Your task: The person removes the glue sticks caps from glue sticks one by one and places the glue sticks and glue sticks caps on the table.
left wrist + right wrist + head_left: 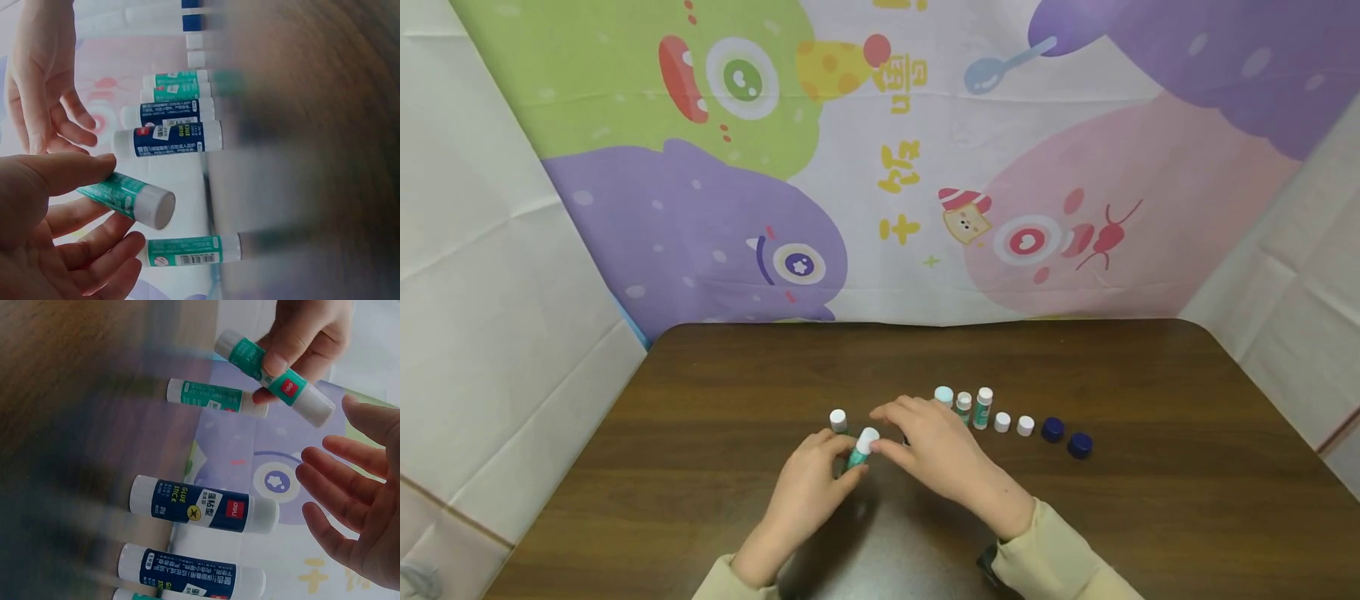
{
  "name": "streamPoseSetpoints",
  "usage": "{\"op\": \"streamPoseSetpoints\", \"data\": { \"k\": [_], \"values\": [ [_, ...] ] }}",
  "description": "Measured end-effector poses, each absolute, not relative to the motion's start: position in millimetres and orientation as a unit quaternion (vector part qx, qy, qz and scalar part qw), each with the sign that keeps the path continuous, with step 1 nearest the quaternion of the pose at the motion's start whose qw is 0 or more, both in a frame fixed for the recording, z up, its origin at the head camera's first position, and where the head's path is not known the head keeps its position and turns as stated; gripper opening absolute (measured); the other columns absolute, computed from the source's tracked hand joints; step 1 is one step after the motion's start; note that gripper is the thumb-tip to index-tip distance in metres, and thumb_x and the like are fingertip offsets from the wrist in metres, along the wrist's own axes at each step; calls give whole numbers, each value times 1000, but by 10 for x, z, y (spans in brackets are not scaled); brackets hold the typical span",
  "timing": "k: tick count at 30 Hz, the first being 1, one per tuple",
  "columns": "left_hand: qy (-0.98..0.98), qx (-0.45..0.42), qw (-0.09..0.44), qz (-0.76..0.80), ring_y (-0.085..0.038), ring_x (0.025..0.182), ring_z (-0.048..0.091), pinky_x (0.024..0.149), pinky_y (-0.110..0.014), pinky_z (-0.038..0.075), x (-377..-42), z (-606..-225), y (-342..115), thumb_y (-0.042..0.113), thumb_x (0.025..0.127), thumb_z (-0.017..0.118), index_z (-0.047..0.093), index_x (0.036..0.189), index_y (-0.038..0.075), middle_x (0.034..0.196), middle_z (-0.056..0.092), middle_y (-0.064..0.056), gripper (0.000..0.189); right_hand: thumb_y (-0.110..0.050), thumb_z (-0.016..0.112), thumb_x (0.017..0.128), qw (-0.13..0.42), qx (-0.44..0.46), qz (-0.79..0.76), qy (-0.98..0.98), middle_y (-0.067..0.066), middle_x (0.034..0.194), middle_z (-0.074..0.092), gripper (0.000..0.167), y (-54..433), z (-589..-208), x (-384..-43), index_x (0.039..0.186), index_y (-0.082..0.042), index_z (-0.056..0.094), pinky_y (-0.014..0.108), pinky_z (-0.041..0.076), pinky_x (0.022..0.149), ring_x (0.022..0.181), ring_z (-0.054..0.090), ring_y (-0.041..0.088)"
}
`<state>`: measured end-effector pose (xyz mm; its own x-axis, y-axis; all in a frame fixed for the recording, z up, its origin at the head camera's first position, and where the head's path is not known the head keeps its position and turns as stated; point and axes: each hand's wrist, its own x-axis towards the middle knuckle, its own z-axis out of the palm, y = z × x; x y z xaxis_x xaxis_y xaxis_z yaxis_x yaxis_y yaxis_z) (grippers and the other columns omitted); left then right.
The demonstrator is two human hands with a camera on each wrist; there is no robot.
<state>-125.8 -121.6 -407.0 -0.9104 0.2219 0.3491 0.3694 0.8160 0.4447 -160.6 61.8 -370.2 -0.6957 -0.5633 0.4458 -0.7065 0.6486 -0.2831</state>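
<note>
My left hand [805, 479] grips a green glue stick [119, 194] between thumb and fingers, tilted, its white cap [868, 440] towards the right hand. Just beside that cap is my right hand [936, 446], its fingers spread and loosely bent. A small gap separates them from the cap in the right wrist view. A second green glue stick [209, 397] stands upright on the table behind the left hand. Two larger navy glue sticks [200, 503] stand beyond the right hand, which partly hides them in the head view.
Right of the navy sticks stand two small green glue sticks [983, 408]. Continuing that row are two loose white caps [1002, 422] and two dark blue caps [1052, 430]. The brown wooden table [737, 367] meets a printed cloth [895, 283] at its far edge.
</note>
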Motion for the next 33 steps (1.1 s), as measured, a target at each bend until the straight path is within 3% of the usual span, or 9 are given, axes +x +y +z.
{"op": "streamPoseSetpoints", "data": {
  "k": [6,11,23,33],
  "values": [
    [-941,-168,160,-246,-5,64,37,56,-17,35,-1248,-4030,-1149,16,70,77,69,92,11,76,52,6,24,-39,62,82,152,360,220,-894,-9,87,64,30,598,-3733,-1598,102,-16,65,23,45,66,75,56,4],
    [-944,-161,162,-239,-6,68,42,58,-18,37,-1255,-4007,-1110,18,70,77,69,93,13,80,57,5,24,-37,64,81,148,361,227,-892,-12,80,62,23,610,-3742,-1590,94,-18,65,18,42,59,65,51,2],
    [-941,-159,170,-246,-8,70,49,63,-22,41,-1261,-4005,-1072,17,69,78,69,92,15,82,59,5,24,-35,64,82,133,362,244,-890,-10,83,62,22,658,-3755,-1582,94,-16,64,17,43,61,67,54,5],
    [-936,-163,157,-271,-6,66,49,60,-20,40,-1279,-4011,-1055,16,70,77,68,92,16,82,57,6,24,-36,62,82,150,367,224,-890,-11,83,61,21,709,-3759,-1587,95,-19,64,21,43,63,69,53,5]
  ]
}}
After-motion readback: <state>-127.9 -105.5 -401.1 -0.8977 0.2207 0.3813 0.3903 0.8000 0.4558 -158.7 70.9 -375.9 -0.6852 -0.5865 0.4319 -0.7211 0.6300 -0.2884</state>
